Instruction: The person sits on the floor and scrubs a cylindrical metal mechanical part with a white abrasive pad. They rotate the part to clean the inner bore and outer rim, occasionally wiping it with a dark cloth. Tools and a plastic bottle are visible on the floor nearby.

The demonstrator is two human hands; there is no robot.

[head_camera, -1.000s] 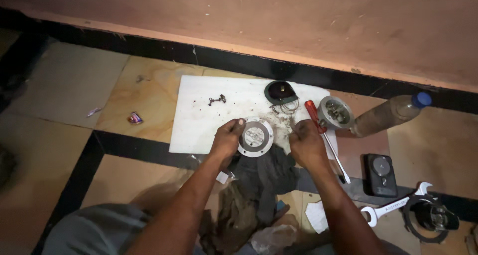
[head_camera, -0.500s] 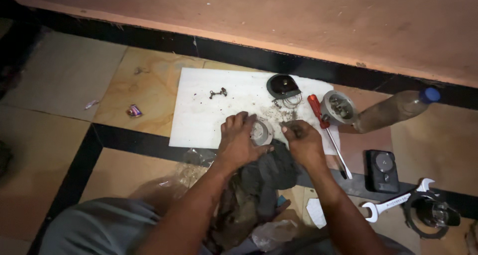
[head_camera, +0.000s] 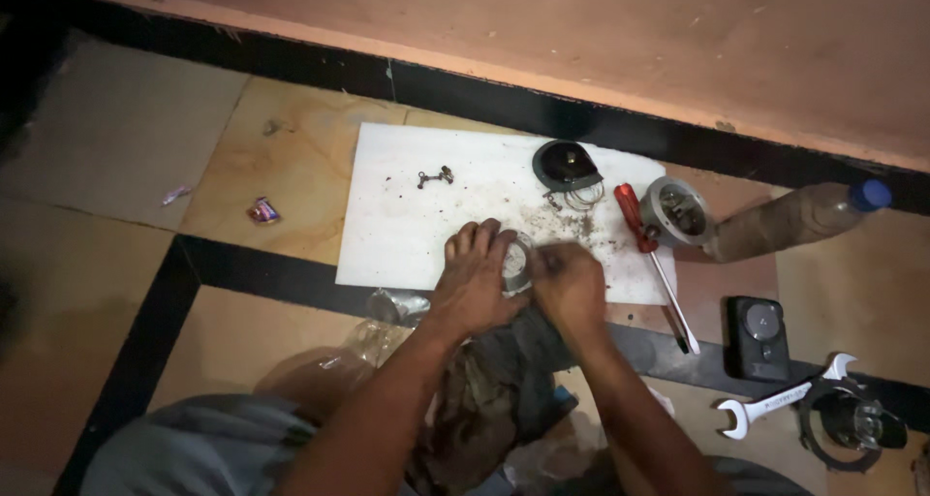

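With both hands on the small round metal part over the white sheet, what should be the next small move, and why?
Probably keep the left hand steady and let the right hand go on working at the round metal part. The left fingers wrap it, the right fingers press its edge, and it is held just above the white sheet.

You're holding a small round metal part (head_camera: 516,263), silvery with a pale face, tilted on edge between your two hands. Your left hand (head_camera: 475,281) cups it from the left and covers most of it; your right hand (head_camera: 570,285) presses against its right side.
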